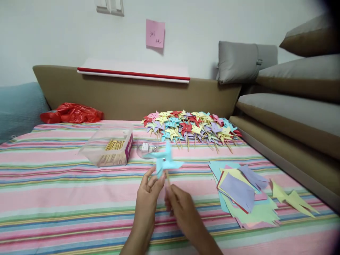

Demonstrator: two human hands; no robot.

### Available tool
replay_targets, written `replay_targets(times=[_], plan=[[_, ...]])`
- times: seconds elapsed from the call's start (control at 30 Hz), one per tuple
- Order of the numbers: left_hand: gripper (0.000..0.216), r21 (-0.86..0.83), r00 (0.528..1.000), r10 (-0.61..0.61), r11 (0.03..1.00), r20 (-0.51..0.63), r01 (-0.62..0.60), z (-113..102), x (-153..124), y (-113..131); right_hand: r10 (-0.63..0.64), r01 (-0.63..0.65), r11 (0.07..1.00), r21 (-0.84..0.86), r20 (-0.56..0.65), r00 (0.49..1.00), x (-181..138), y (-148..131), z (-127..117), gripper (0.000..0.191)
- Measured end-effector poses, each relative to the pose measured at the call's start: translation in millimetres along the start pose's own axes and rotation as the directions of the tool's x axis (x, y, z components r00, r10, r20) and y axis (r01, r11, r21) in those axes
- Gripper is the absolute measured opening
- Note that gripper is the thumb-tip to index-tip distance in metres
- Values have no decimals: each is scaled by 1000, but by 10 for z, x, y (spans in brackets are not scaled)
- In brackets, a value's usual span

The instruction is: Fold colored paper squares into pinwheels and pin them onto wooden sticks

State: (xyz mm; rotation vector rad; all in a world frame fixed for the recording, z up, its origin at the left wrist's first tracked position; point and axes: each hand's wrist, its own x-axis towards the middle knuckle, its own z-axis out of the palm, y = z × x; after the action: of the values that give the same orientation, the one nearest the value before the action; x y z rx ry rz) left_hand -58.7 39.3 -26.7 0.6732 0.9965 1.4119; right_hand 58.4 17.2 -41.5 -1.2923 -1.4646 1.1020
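A light blue paper pinwheel (170, 163) on a thin wooden stick is held up in front of me, slightly blurred. My left hand (149, 187) is closed at its lower blade, thumb and fingers just below the centre. Lower down, my right hand (181, 202) grips the stick, its fingertips partly hidden and smeared. Behind the pinwheel sits a small clear dish (140, 151) with a white label and tiny metallic bits. To its left, a clear plastic box (91, 150) holds many wooden sticks (114, 145).
A pile of finished pinwheels (186, 128) lies at the back. Coloured paper sheets (237, 189) and cut yellow paper (290, 200) rest at right on the striped cloth (66, 198). A red plastic bag (74, 112) is at back left; grey cushions (294, 109) line the right.
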Motion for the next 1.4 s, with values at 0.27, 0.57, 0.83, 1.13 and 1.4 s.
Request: replay_targets(times=[0.27, 0.57, 0.83, 1.13, 1.4], plan=[[48, 225, 992, -81, 973, 95, 57, -227, -7, -134, -101, 63, 990, -124, -326, 940, 1430, -688, -1587, 50], [50, 244, 983, -107, 967, 148, 69, -329, 178, -281, -62, 135, 983, 126, -462, 884, 1981, -798, -1544, 30], [54, 333, 939, -206, 937, 274, 108, -211, 160, -383, 14, 230, 805, 547, -404, 914, 204, -594, -910, 46], [41, 412, 921, -186, 911, 342, 31, 19, -89, -498, 105, 132, 709, 693, -289, 952, -64, -546, -840, 46], [41, 479, 906, -193, 878, 376, -11, 67, -8, -580, 66, 128, 819, 559, -314, 947, -52, -346, -954, 48]])
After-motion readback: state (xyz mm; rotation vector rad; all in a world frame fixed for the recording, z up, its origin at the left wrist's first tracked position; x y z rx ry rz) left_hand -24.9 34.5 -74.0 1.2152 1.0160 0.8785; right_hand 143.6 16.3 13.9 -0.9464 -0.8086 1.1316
